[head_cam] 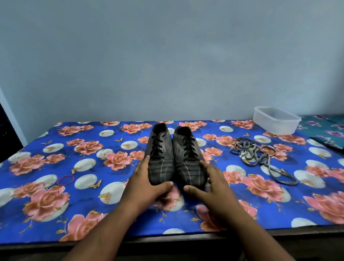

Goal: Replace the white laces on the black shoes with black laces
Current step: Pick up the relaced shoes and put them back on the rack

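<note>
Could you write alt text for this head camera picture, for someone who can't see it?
Two hands, left and right, cup the toes of black-laced black shoes on a floral tablecloth. Pale laces lie loose to the right.

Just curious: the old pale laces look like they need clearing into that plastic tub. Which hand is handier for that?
Probably the right hand: the removed laces and plastic tub both lie on its side of the shoes. The left hand would have to cross over them.
</note>
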A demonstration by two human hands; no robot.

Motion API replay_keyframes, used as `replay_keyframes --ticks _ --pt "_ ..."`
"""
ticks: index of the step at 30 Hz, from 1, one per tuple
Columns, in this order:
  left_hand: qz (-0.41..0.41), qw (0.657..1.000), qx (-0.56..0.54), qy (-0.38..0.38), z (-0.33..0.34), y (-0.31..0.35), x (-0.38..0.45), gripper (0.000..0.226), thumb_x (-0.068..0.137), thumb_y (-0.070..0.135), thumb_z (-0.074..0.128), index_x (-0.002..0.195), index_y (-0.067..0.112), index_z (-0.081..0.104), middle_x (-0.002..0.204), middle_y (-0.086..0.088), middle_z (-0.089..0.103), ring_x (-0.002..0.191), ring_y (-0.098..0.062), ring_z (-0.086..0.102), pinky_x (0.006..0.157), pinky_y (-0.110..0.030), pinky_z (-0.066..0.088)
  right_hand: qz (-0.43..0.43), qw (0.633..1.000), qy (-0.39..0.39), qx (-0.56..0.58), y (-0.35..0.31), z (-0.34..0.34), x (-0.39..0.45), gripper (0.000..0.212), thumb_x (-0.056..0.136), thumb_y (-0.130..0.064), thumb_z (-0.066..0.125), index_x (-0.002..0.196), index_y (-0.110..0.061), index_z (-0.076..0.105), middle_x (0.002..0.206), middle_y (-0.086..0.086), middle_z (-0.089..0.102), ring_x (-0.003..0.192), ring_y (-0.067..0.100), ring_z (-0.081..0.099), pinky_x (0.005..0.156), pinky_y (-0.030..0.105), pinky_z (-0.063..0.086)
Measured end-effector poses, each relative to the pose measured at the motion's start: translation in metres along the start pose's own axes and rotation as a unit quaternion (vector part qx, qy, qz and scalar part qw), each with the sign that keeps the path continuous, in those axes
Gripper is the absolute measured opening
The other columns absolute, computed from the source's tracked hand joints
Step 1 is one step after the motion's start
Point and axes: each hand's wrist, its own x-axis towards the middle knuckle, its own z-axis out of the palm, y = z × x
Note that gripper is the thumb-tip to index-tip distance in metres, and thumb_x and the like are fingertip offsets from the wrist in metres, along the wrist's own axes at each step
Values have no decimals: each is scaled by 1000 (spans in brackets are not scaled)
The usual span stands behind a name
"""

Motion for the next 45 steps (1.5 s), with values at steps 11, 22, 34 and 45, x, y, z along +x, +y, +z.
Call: replay_keyframes --ticks 11,22,34,45 --pt "35 998 49 -5 10 -13 2 113 80 62 72 163 26 4 170 7 3 155 -10 10 121 -29 17 36 998 5 -44 -6 3 1 92 85 -61 69 159 -33 24 159 -11 37 142 11 39 116 34 36" --pt "-24 999 -13 37 4 -11 5 120 64 65 85 157 19 26 158 -6 34 143 -21 37 113 -39 38 91 990 41 -102 -12 7 2 80 70 -87 54 132 -36 50 124 -10 65 117 19 58 95 42 50" --pt "-19 999 45 -8 5 -11 8 110 79 77 58 162 18 15 166 -4 27 151 -22 29 121 -42 31 119 968 11 -219 -20 11 6 97 86 -81 43 157 -18 22 141 9 54 133 30 43 109 43 37" --pt "47 995 82 -30 14 -19 5 113 84 67 62 162 21 -6 170 4 -11 155 -9 -9 122 -31 6 72 968 -27 -240 -12 13 1 114 84 -79 51 161 -16 -5 163 6 30 149 24 25 122 39 21"
